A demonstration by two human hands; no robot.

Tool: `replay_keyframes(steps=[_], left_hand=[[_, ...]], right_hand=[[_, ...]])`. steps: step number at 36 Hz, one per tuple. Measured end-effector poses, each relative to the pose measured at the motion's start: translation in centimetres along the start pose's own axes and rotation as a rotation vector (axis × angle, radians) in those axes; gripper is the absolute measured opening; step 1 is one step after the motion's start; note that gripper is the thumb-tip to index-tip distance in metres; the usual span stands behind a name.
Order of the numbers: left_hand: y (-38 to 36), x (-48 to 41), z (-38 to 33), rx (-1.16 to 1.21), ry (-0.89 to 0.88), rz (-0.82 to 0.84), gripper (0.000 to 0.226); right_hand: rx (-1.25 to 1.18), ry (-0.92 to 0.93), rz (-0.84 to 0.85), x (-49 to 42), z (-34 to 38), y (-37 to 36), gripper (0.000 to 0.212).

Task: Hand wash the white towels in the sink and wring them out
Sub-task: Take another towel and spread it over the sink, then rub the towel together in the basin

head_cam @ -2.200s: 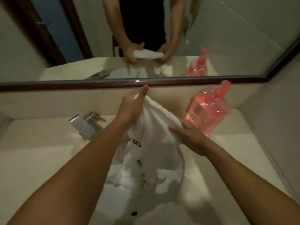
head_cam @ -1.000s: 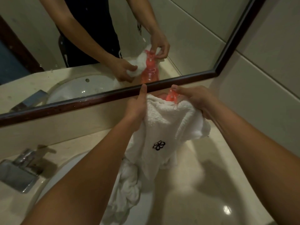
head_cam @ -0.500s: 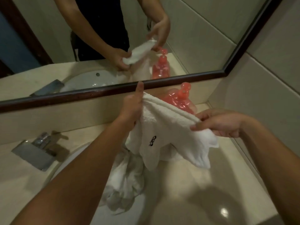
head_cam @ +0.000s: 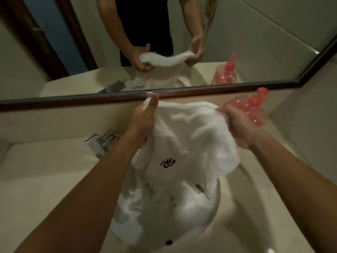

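– Both your hands are curled tight on the top edge of the white towel (head_cam: 187, 136), right? Your left hand (head_cam: 144, 121) has its fingers wrapped round one corner with the thumb (head_cam: 152, 103) poking straight up. Your right hand (head_cam: 238, 125) is bunching the other corner in a fist.

– Yep, neither one is spread. Between the two grips the cloth runs across, a bit slack and rumpled, and everything else hangs down below your fists. The dark logo (head_cam: 167, 163) sits below your left grip, closer to that wrist than to the right one.

– Where does the bottom end up?

– Straight under your hands, dropping into the sink (head_cam: 191, 240). There's a white heap (head_cam: 145, 212) down in the bowl beneath the hanging end. It's too blurry to tell if that's a second towel or part of the same one.

– And around the grip?

– The pink soap bottle (head_cam: 255, 106) is just behind your right hand, partly hidden by it. The faucet (head_cam: 101, 143) is off beside your left forearm, on the counter (head_cam: 45, 170). Your left thumb tip lines up with the dark mirror frame (head_cam: 73, 100) above.
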State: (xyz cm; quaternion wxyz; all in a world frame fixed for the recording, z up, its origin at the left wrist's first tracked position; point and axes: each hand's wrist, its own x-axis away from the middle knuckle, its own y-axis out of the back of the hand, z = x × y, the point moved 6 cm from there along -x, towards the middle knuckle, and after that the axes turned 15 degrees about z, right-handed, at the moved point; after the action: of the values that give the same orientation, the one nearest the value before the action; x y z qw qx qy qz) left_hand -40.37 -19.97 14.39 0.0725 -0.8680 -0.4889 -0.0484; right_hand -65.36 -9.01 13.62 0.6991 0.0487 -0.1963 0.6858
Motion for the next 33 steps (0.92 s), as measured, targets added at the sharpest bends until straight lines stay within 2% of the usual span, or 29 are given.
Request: replay_keyframes(steps=[6,9,11,14,16,21,23,26,29,33], left_hand=[[-1.0,-0.7,6.7,0.002,0.061,-0.108,0.055],[-1.6,-1.3,9.2,0.067,0.143,-0.193,0.069],[-1.8,-1.4,10.7,0.069,0.193,-0.176,0.08],[-3.0,-0.9,11.9,0.05,0.199,-0.083,0.064],[-3.7,-0.6,12.4,0.084,0.201,-0.051,0.06],[-3.6,-0.9,12.5,0.025,0.132,-0.072,0.056],[-3.7,-0.9,12.4,-0.02,0.104,-0.123,0.055],[-5.4,-1.2,13.5,-0.031,0.116,-0.105,0.054],[-6.1,-1.1,16.0,0.066,0.158,-0.15,0.056],[-4.5,-0.7,20.0,0.1,0.139,-0.265,0.055]], right_hand=[[0.078,0.023,-0.118,-5.0,-5.1,-8.0,0.052],[0.182,0.084,-0.161,-6.1,-7.6,-11.3,0.044],[0.255,0.106,-0.218,-6.1,-8.5,-11.9,0.036],[0.347,0.141,-0.372,-6.2,-9.4,-10.2,0.042],[0.327,0.14,-0.409,-6.5,-9.6,-9.3,0.048],[0.187,0.124,-0.32,-6.3,-11.6,-9.7,0.05],[0.254,0.12,-0.257,-5.6,-12.4,-10.0,0.053],[0.364,0.141,-0.266,-5.4,-12.9,-8.2,0.05],[0.393,0.104,-0.283,-6.2,-13.8,-6.2,0.062],[0.442,0.04,-0.093,-7.9,-17.7,-6.6,0.055]])
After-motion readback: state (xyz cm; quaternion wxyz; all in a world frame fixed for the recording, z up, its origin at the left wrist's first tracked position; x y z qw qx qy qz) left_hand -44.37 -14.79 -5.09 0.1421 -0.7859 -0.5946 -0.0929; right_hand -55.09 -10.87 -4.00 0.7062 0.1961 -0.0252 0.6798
